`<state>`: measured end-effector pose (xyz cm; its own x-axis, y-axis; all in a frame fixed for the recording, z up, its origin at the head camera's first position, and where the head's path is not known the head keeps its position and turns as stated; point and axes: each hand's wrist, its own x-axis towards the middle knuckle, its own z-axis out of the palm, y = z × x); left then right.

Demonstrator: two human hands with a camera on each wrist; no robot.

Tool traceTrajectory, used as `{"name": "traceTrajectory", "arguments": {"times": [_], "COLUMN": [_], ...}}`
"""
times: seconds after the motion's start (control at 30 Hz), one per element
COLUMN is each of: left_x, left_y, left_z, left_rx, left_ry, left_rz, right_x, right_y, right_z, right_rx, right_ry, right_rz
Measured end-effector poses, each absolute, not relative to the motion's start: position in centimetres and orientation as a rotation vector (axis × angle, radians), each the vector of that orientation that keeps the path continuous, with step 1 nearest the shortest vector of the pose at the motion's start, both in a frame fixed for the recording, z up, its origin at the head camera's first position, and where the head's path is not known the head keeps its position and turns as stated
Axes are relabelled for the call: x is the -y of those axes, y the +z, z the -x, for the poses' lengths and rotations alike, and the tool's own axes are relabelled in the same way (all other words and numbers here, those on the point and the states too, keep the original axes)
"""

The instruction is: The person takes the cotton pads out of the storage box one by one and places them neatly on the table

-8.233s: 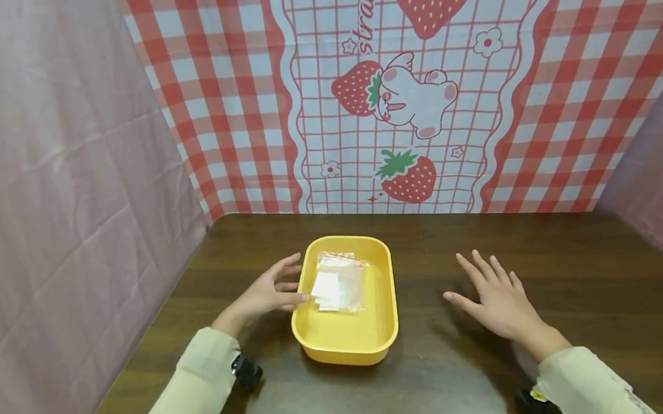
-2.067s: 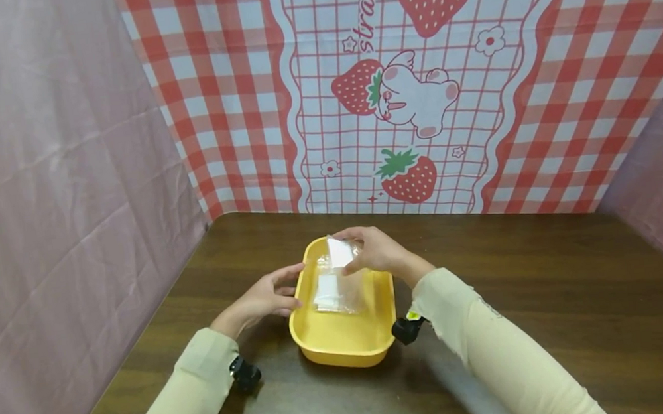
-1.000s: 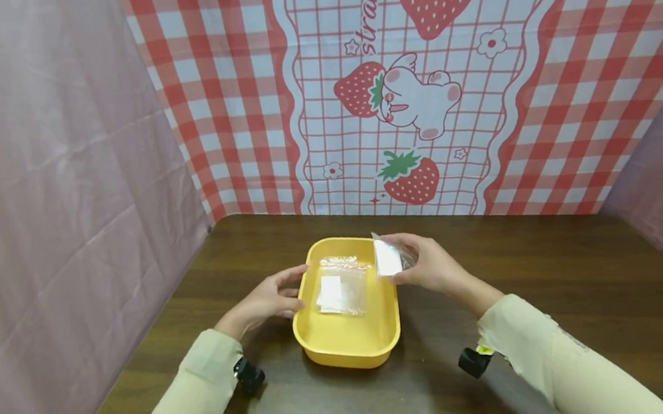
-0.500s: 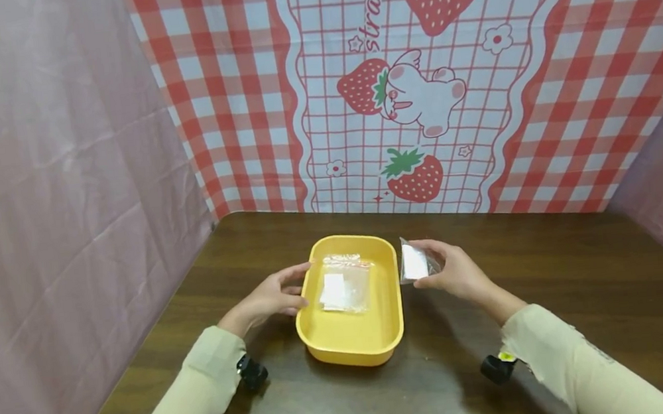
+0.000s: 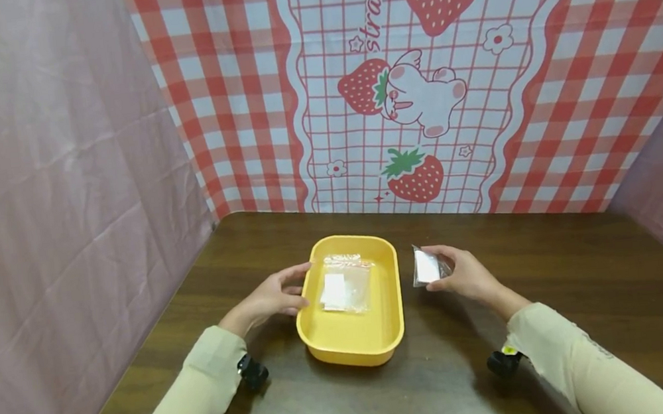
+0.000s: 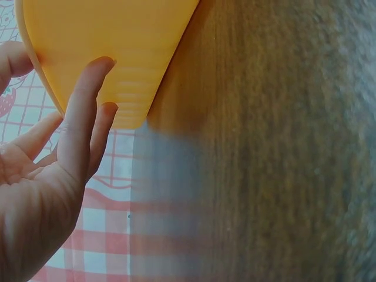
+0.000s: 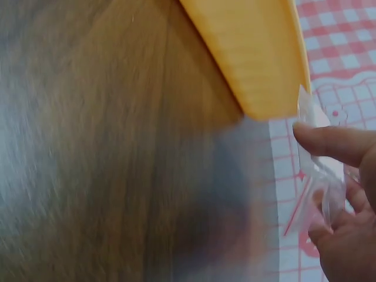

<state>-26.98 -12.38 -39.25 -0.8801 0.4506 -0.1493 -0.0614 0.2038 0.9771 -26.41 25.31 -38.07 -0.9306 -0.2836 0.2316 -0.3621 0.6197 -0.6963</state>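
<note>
My right hand [image 5: 464,277] pinches a small clear zip bag [image 5: 427,266] with a white insert, held over the table to the right of the yellow tub. In the right wrist view, the thumb presses the near face of the bag [image 7: 323,188], and a red zip line shows on it. The yellow tub [image 5: 354,349] holds more such clear bags [image 5: 345,289], lying flat on its bottom. Against the tub's left side rests my left hand [image 5: 268,298], its fingers spread and loosely bent along the outer wall [image 6: 135,64].
The dark wooden table [image 5: 584,276] extends around the tub. Behind it hangs a red-and-white checked cloth [image 5: 238,109] with strawberries. Pinkish curtains [image 5: 66,192] close off both sides. A small black camera [image 5: 253,372] is worn on the left wrist.
My right hand reached into the tub, took a clear zip bag from it, and carried it out over the right rim, then slightly farther right and lower. The left hand stays at the tub.
</note>
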Motion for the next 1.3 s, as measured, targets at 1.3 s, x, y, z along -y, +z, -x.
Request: {"name": "traceTrajectory", "arguments": {"times": [1.3], "left_x": [12.6], "left_y": [-39.4], "left_z": [26.9], "left_rx": [-2.093], "left_ry": [1.720], "left_rz": [-0.383], "right_x": [-28.7], "right_y": [-41.2], "right_z": [28.1], "right_rx": [3.014], "right_ry": [0.961], "right_rz": [-0.771]}}
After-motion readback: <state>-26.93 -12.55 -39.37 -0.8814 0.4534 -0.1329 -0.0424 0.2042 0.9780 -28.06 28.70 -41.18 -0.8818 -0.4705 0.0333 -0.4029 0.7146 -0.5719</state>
